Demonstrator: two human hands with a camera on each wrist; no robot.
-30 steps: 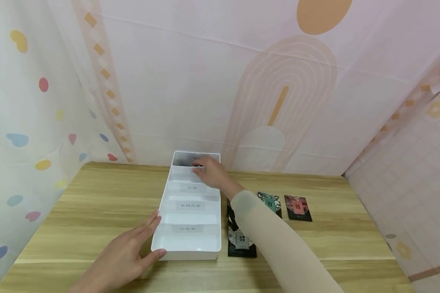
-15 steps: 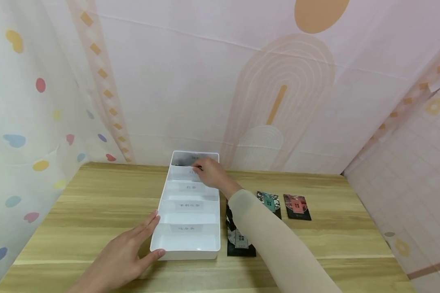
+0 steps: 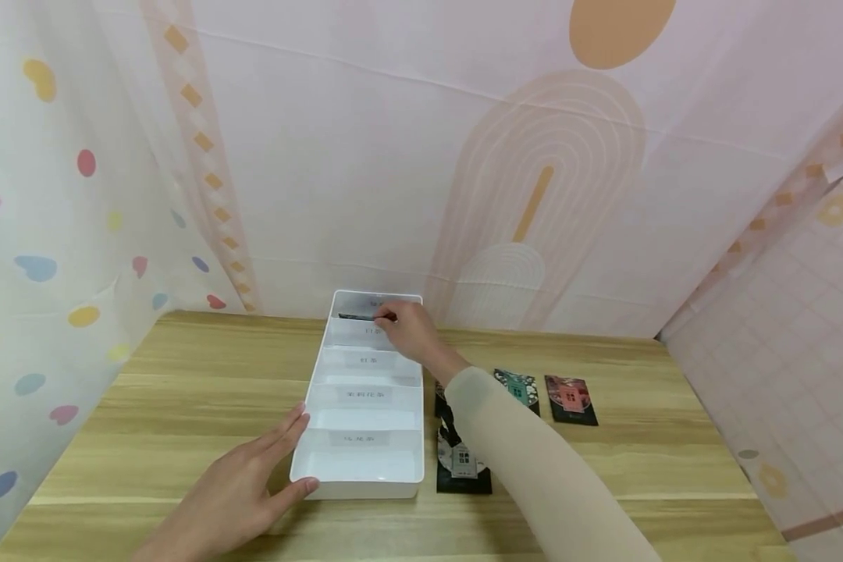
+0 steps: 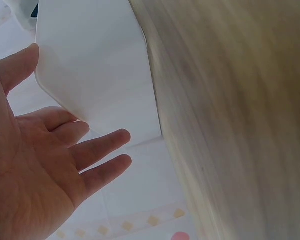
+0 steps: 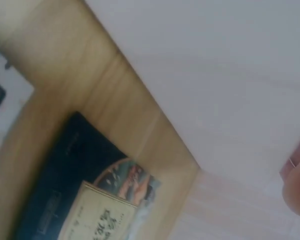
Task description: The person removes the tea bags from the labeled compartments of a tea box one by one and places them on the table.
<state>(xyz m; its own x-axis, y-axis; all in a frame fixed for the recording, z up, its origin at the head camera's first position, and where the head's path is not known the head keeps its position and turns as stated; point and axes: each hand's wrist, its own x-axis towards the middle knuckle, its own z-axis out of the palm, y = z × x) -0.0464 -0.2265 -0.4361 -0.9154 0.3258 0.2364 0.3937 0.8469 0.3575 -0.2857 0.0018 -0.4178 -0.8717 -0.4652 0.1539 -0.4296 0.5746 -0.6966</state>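
A long white box (image 3: 367, 490) with several labelled compartments stands on the wooden table. My left hand (image 3: 235, 480) rests at its near left corner, thumb and fingers fairly straight against the rim; the left wrist view shows this hand (image 4: 40, 160) beside the box's white wall (image 4: 97, 60). My right hand (image 3: 409, 332) is over the farthest compartment, pinching the right end of a dark tea packet (image 3: 354, 317), whose upper edge alone shows above the divider. Only a fingertip (image 5: 296, 192) of that hand appears in the right wrist view.
Right of the box lie a grey-labelled packet (image 3: 464, 462), a green one (image 3: 516, 387) and a red one (image 3: 571, 398). The sleeve (image 3: 534, 453) partly covers several packets. A patterned curtain (image 3: 337, 156) hangs behind the table. A dark packet (image 5: 65, 165) shows in the right wrist view.
The dark packet's edge now shows as a clear strip along the divider, left of my right fingers. My right hand has shifted only slightly; the left hand keeps its place on the box.
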